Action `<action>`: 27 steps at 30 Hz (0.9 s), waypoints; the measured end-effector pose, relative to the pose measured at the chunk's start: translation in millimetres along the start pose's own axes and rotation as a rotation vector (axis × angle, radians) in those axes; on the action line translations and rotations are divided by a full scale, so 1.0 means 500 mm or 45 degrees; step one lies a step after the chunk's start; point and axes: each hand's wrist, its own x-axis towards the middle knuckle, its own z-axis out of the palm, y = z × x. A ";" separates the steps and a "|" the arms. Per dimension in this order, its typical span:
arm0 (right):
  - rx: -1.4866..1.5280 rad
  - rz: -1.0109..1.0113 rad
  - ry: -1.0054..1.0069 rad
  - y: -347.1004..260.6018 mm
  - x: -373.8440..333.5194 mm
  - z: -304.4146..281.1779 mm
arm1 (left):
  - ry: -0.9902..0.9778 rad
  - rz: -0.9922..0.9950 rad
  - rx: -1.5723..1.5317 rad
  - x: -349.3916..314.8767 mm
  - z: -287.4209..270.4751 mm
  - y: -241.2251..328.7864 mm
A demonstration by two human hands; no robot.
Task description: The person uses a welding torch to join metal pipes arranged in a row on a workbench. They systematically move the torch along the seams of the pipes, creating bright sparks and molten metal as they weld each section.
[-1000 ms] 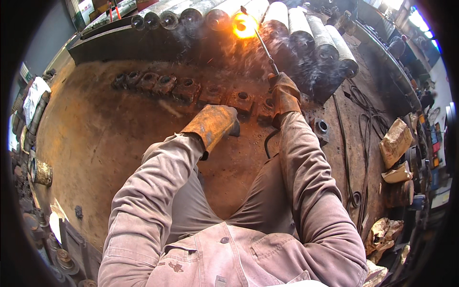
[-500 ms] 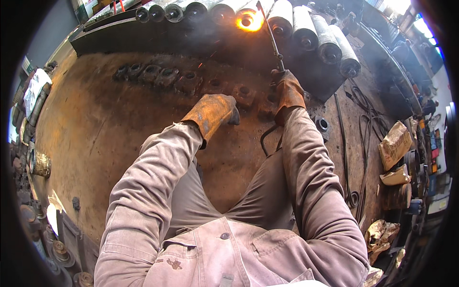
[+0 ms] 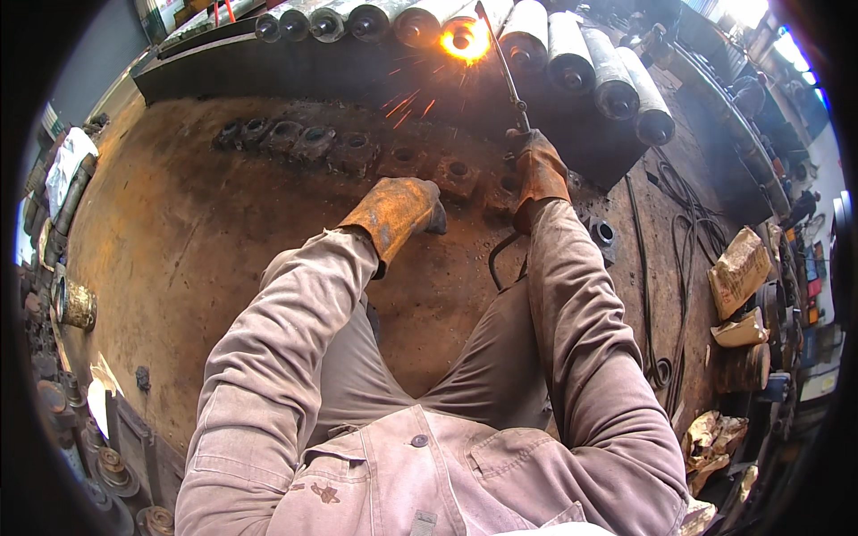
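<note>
In the head view, the right hand (image 3: 541, 168), in a worn orange-brown glove, is closed around the lower end of a long, thin torch (image 3: 510, 89). The torch slants up and slightly left, its bent head beside the glowing roller (image 3: 464, 39), which burns orange around its end; whether the two touch cannot be told. Sparks (image 3: 407, 105) fly down and left from it.

The glowing roller lies in a row of pale rollers (image 3: 568, 54) along the top edge of a dark metal stand (image 3: 268, 82), right of that edge's middle. The left hand (image 3: 398, 219), in a matching glove, is curled, its fingers mostly hidden; whether it grips anything cannot be told.

Ahead of the hands, a row of dark blocks (image 3: 353, 161) with round holes sits near the far edge of the rust-brown surface (image 3: 170, 295). Another block (image 3: 601, 237) sits just right of the right forearm. Black hoses (image 3: 686, 223) coil toward the surface's right edge, near a brown paper sack (image 3: 740, 271); a stained can (image 3: 78, 305) lies at its left edge.
</note>
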 end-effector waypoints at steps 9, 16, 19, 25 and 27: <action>-0.010 0.002 -0.007 -0.010 0.009 0.002 | -0.003 0.004 -0.038 0.007 -0.004 -0.003; -0.027 0.024 -0.008 -0.001 0.016 0.003 | 0.014 -0.017 -0.096 -0.008 -0.009 0.011; -0.024 0.009 -0.015 -0.019 0.015 0.005 | 0.030 -0.015 -0.098 -0.027 -0.011 0.000; -0.030 0.014 -0.010 -0.029 0.032 0.002 | 0.052 0.039 -0.124 -0.028 -0.008 0.000; -0.024 0.013 -0.009 -0.030 0.035 0.003 | 0.055 0.037 -0.133 -0.023 -0.007 0.005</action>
